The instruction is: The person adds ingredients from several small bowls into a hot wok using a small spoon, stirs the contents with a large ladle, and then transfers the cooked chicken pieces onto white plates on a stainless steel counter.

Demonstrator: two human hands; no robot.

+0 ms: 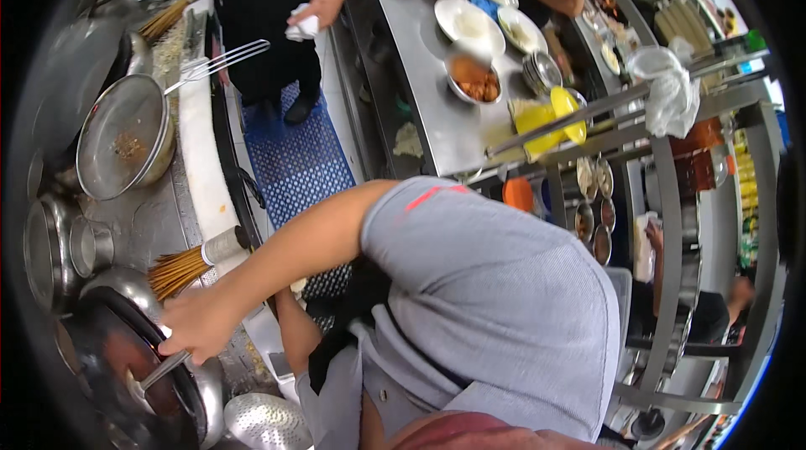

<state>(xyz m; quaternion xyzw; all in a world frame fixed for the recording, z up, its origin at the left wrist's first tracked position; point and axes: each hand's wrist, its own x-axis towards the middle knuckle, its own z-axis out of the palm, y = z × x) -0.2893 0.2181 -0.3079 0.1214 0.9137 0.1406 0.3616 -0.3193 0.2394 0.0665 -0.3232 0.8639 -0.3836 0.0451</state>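
Observation:
My right hand [201, 324] is closed around the metal handle of a ladle or similar tool [165, 369], whose head is down in a dark wok [94, 336] at the lower left. Reddish colour shows in the wok; its contents are unclear. A bamboo wok brush [179, 270] with a wrapped handle lies just beyond the hand. A perforated metal skimmer [267, 420] rests close to the wok's rim. Of my left arm only the forearm shows, under my right forearm; the left hand is hidden.
A steel pan [124, 135] with brown residue and a wire-handled tool [220, 64] lie along the range. A co-worker's hand [324, 8] holds a white cloth. Behind, plates [469, 25] and a food bowl [475, 80] stand on a steel counter [409, 41]. A blue mat [296, 154] covers the floor.

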